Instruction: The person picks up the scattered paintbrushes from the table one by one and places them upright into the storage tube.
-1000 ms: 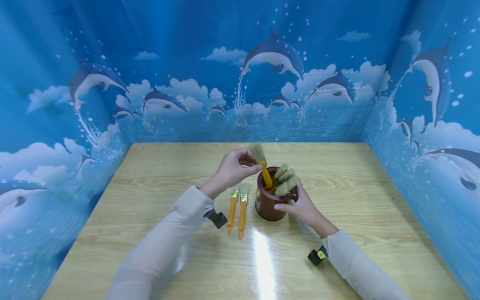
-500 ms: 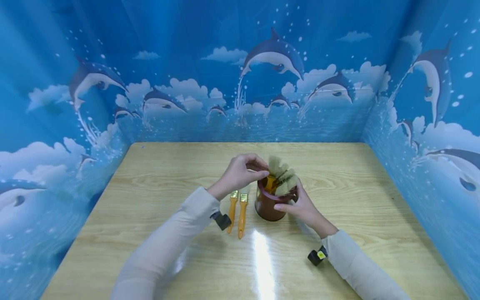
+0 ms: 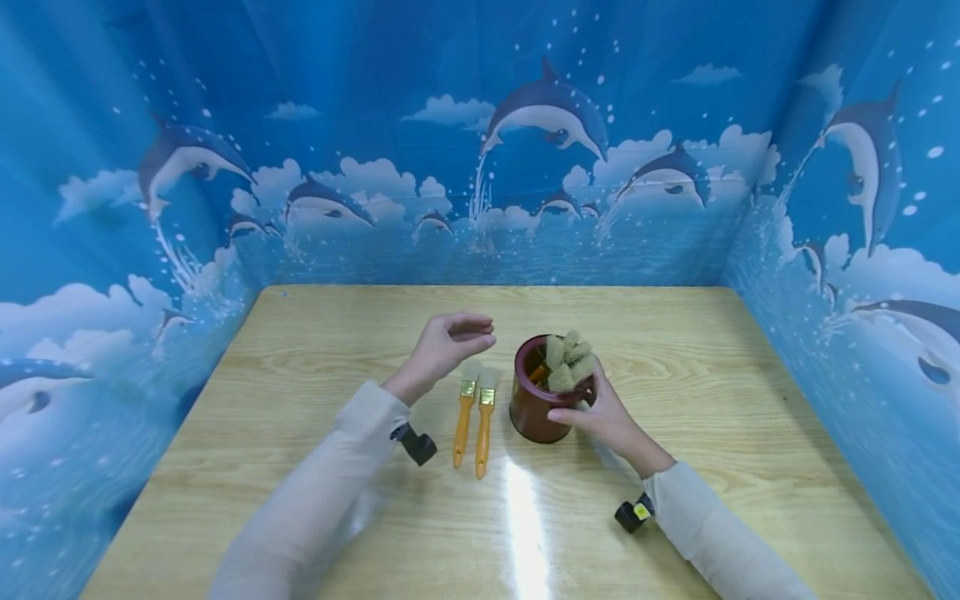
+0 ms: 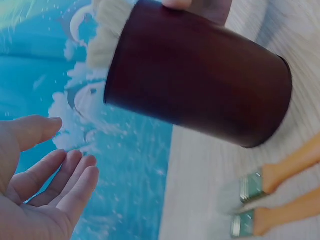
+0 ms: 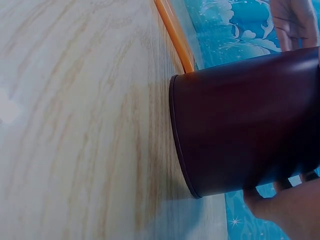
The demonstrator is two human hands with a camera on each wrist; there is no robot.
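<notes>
A dark reddish-brown round pot stands upright on the table, several paintbrushes in it with pale bristles up. My right hand grips the pot's right side, thumb across the front; its other fingers are mostly hidden in the head view. Left of the pot, and apart from it, my left hand hovers with nothing in it, its fingers loosely bent in the left wrist view. Two paintbrushes with orange handles, a left one and a right one, lie side by side on the tabletop, bristles pointing away from me.
The pale wood table ends at a blue dolphin-print curtain, which also closes off both sides. A bright reflection shows on the wood in front of the pot.
My left hand lowered a paintbrush, handle first, into the pot, let it go and drew back to the left. The right hand and the pot stayed in place.
</notes>
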